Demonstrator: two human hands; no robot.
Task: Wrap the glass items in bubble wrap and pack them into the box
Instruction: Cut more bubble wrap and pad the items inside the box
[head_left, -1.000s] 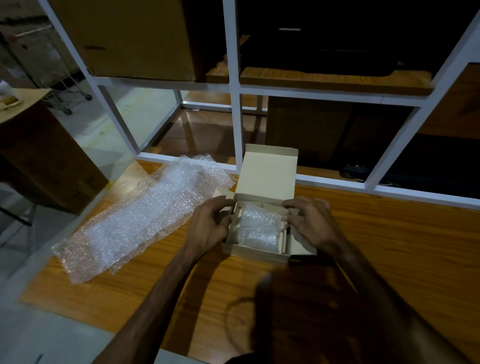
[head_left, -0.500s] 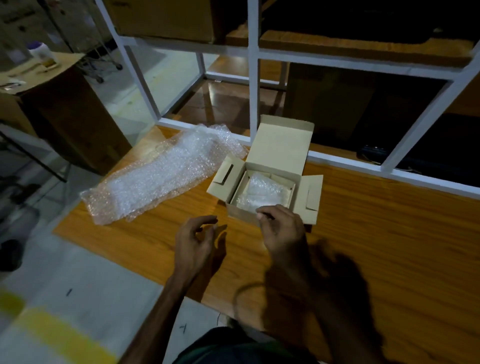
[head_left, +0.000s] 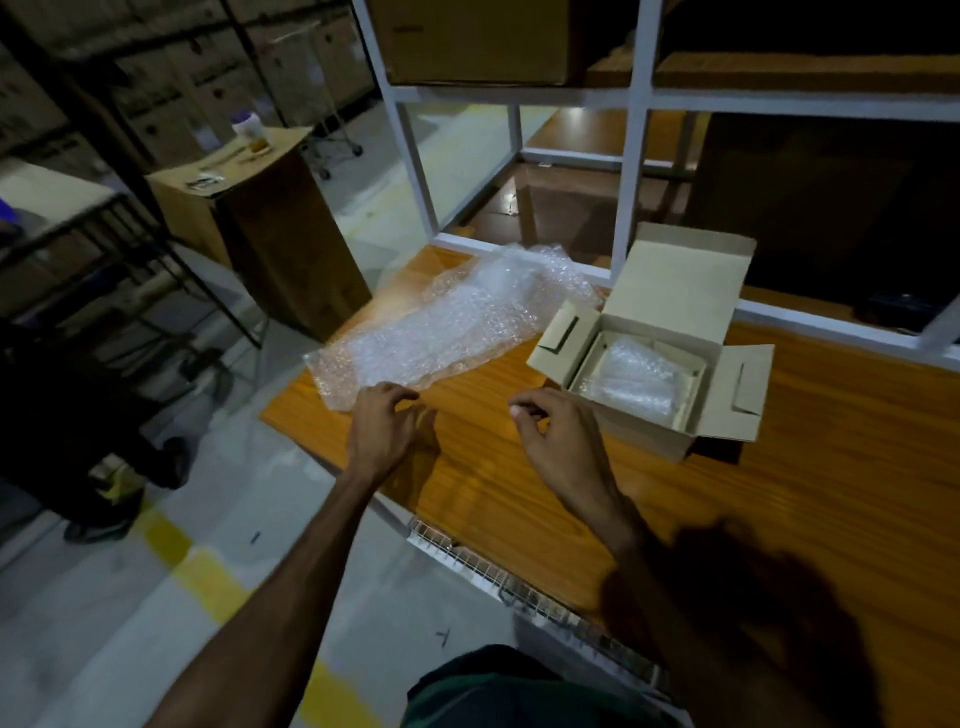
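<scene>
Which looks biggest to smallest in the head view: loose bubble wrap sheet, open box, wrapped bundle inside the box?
1. Loose bubble wrap sheet, lying on the table left of the box.
2. Open box, flaps spread.
3. Wrapped bundle, lying inside the box, so clearly the smallest.

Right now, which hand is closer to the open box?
The right hand. It hovers just off the box's near left corner, while the left hand is farther left, at the near edge of the bubble wrap.

Small cardboard box (head_left: 644, 431), flaps open, lid upright, containing a bubble-wrapped bundle (head_left: 631, 376); loose bubble wrap sheet (head_left: 447, 327) lying flat just left of it.
</scene>
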